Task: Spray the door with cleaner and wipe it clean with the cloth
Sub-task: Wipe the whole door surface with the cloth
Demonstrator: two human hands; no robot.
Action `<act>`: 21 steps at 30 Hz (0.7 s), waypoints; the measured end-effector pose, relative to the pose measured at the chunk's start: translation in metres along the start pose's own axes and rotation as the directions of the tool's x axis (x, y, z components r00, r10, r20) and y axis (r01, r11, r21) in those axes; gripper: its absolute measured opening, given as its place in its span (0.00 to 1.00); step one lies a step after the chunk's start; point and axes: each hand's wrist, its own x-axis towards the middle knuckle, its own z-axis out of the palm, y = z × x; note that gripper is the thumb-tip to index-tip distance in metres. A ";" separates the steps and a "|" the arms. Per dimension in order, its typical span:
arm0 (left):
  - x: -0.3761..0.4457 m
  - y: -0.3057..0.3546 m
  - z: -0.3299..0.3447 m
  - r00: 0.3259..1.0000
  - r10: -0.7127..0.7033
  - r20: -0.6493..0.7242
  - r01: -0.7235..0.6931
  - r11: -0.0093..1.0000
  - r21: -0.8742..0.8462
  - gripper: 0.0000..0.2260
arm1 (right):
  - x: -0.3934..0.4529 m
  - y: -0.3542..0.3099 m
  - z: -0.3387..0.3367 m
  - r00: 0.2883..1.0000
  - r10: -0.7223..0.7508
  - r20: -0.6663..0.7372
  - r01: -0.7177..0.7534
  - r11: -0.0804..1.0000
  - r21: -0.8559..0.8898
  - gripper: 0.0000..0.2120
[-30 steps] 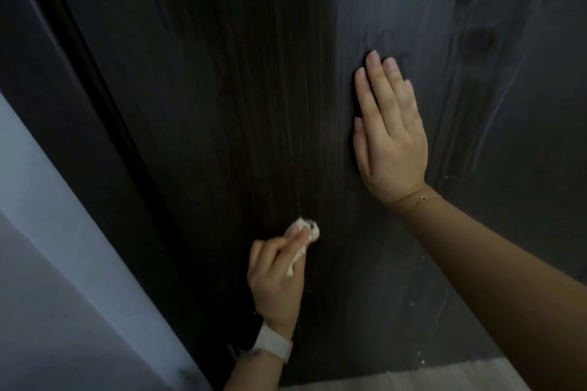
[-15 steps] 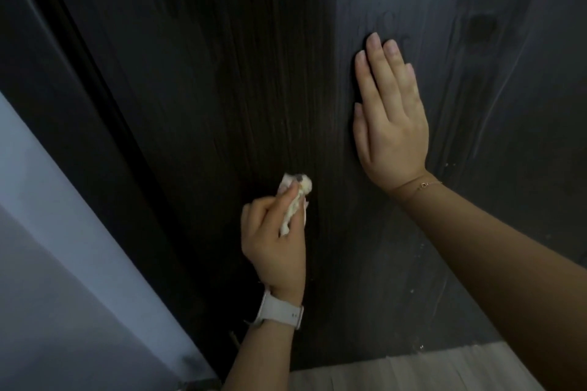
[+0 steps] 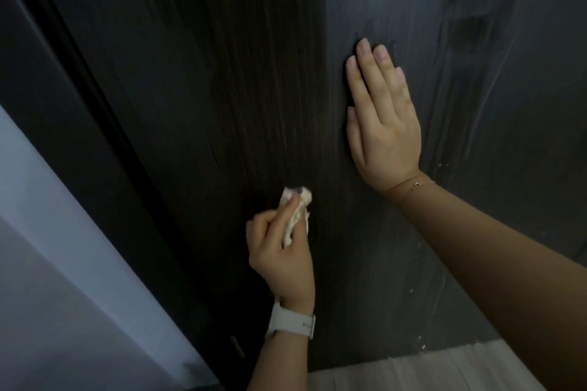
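Dark wood-grain door (image 3: pixel 254 73): my left hand (image 3: pixel 282 257), pinching the crumpled white cloth (image 3: pixel 297 211), has rubbed upward; right hand (image 3: pixel 382 124) flat, bracing. Streaks remain.

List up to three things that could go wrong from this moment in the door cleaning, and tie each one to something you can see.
1. The cloth is bunched small in the left hand, so each pass may cover little and leave streaks.
2. The right hand presses flat on the door, likely leaving palm prints.
3. Hazy streaks and droplets lie to the right of that hand, away from the cloth; they could be missed.
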 end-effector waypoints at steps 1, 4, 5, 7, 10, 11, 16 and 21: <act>-0.013 -0.005 -0.004 0.999 -0.041 0.013 0.041 0.999 0.017 0.15 | 0.000 0.000 0.000 1.000 0.000 -0.001 0.000 1.000 0.001 0.23; -0.025 -0.009 -0.009 0.994 -0.098 0.045 0.096 0.994 0.054 0.16 | 0.000 0.001 0.000 1.000 -0.008 0.000 0.008 1.000 0.006 0.23; -0.017 -0.003 -0.009 0.996 -0.077 0.043 0.075 0.996 0.042 0.15 | 0.000 0.001 0.000 1.000 -0.007 0.001 0.007 1.000 0.005 0.23; 0.014 0.015 -0.002 0.999 -0.033 0.016 0.033 0.999 -0.015 0.12 | -0.001 0.001 0.000 1.000 -0.001 0.002 0.001 1.000 0.000 0.23; 0.053 0.033 0.011 0.993 -0.108 -0.051 0.098 0.982 -0.161 0.13 | 0.000 0.002 0.001 1.000 -0.008 0.002 0.008 1.000 -0.007 0.23; 0.054 0.034 0.011 0.992 -0.111 -0.060 0.100 0.982 -0.160 0.14 | 0.000 0.001 0.001 1.000 -0.009 0.003 0.009 1.000 -0.008 0.23; -0.012 0.000 -0.013 0.989 -0.146 0.001 0.146 0.989 0.001 0.14 | -0.001 0.001 0.001 1.000 -0.003 0.008 0.003 1.000 -0.010 0.23; -0.010 -0.001 -0.021 0.971 -0.235 0.040 0.236 0.971 -0.035 0.15 | -0.001 0.002 0.002 1.000 -0.007 0.006 0.007 1.000 -0.021 0.23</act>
